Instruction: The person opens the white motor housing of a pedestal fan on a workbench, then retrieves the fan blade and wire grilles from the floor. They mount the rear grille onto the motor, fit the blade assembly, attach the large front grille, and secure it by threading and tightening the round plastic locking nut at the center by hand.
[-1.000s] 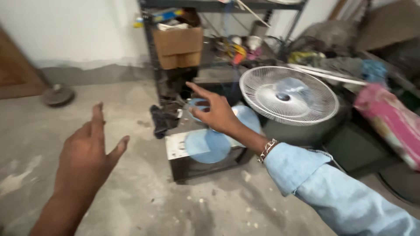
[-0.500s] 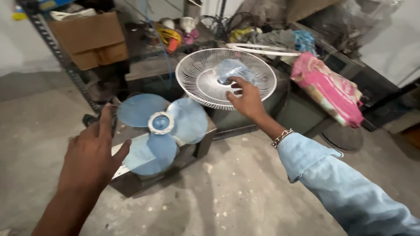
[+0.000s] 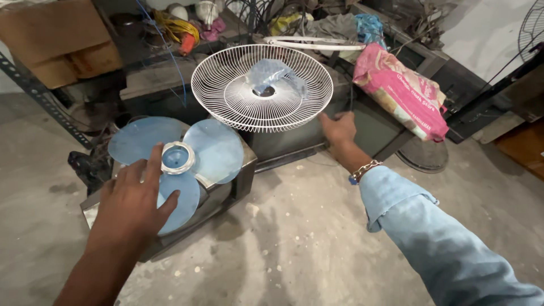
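The blue fan blade (image 3: pixel 175 158), three broad rounded plastic lobes around a pale ringed hub, lay flat with its hub facing up on the top of a dark metal box (image 3: pixel 226 190) that stood on the concrete floor (image 3: pixel 306 243). One lobe pointed toward the person, and the other two spread away to the left and right. The left hand (image 3: pixel 133 201) rested open on that near lobe, fingers spread, the forefinger reaching up beside the hub.

Just beyond the blade sat a white wire fan guard (image 3: pixel 262 88), a round dish of thin radial wires, tilted slightly and lying open side up on a dark box-like casing (image 3: pixel 294 139). A crumpled clear plastic bag (image 3: pixel 272 73) lay in its middle. The right hand (image 3: pixel 338 127), in a light blue denim sleeve with a chain bracelet (image 3: pixel 362 170), gripped the casing edge just under the guard's right rim, fingers curled on it.

A pink printed sack (image 3: pixel 402 90) leaned to the right, cardboard boxes (image 3: pixel 56 42) stood at the upper left, and tangled cables crowded the shelf behind.
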Motion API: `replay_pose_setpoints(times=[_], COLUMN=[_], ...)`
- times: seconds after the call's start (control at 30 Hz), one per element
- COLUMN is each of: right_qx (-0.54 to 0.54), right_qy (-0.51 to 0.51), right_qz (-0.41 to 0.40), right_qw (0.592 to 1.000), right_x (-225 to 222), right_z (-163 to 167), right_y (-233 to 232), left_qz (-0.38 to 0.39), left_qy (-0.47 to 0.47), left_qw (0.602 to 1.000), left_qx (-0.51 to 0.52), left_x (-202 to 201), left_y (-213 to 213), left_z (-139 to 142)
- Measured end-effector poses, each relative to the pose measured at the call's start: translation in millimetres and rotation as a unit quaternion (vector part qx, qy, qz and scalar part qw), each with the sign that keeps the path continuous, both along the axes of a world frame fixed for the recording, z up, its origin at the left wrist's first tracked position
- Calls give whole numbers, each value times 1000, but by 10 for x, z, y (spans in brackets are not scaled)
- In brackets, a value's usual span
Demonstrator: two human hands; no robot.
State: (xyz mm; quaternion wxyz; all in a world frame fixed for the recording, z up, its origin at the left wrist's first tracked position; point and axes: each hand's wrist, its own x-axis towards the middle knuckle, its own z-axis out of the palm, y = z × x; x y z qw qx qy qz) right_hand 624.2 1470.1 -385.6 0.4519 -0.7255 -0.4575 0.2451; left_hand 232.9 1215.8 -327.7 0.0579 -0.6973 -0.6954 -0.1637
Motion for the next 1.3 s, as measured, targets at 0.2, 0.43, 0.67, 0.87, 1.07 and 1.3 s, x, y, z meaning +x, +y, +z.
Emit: replay_pose_setpoints(times=[0.2, 0.43, 0.67, 0.87, 1.07, 1.3], right_qx=[-168, -170, -172, -177, -159, -169], right_qy=[327, 477, 518, 529, 541, 552], right_qz=[99, 112, 112, 132, 116, 114], right_qw=[925, 855, 830, 819, 818, 808], right_x=[187, -23, -244, -320, -318, -351], right_z=[-510, -870, -1069, -1397, -1380, -1209], right_y=[221, 277, 401, 547, 464, 515], left_qz=[-4, -25, -14, -11, -9, -25], left_qy=[18, 57, 45, 61, 54, 53], left_qw=[1000, 998, 999, 998, 998, 998], left_qx=[-7, 11, -17, -15, -8, 24], left_x=[75, 255, 254, 179, 86, 137], left_y=[56, 162, 140, 22, -63, -4], left_z=[-157, -266, -299, -463, -597, -635])
